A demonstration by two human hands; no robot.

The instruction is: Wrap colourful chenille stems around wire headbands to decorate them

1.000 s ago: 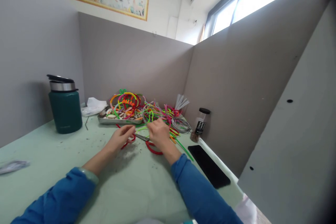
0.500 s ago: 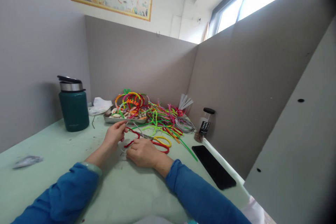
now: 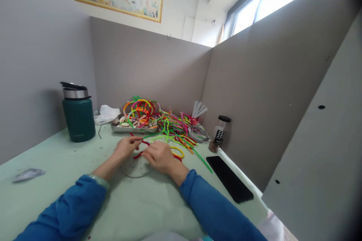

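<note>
My left hand (image 3: pixel 128 148) is closed in a pinch on a red pipe cleaner (image 3: pixel 145 142); a bit of red also shows beyond its fingers. The pipe cleaner bends back by my right fingers, and a short red end (image 3: pixel 137 156) lies between the hands. My right hand (image 3: pixel 160 156) is closed, fingertips close to the left ones. A thin grey wire (image 3: pixel 135 177) bows low over the table between both hands; its ends are hidden by them. Scissors with a yellow-and-red handle (image 3: pixel 178 152) lie behind my right hand, blades hidden.
A metal tray (image 3: pixel 132 130) holds wooden slices and pipe-cleaner shapes. Beside it are a heap of coloured pipe cleaners (image 3: pixel 178 124) and a grey wire coil (image 3: pixel 198 134). A green flask (image 3: pixel 79 118) stands left; a jar (image 3: pixel 220 133) and black phone (image 3: pixel 230 179) are right.
My right hand has moved up and slightly right, covering the scissor blades. My left hand has shifted right and slightly down. The grey wire now curves in a wide loop below the hands.
</note>
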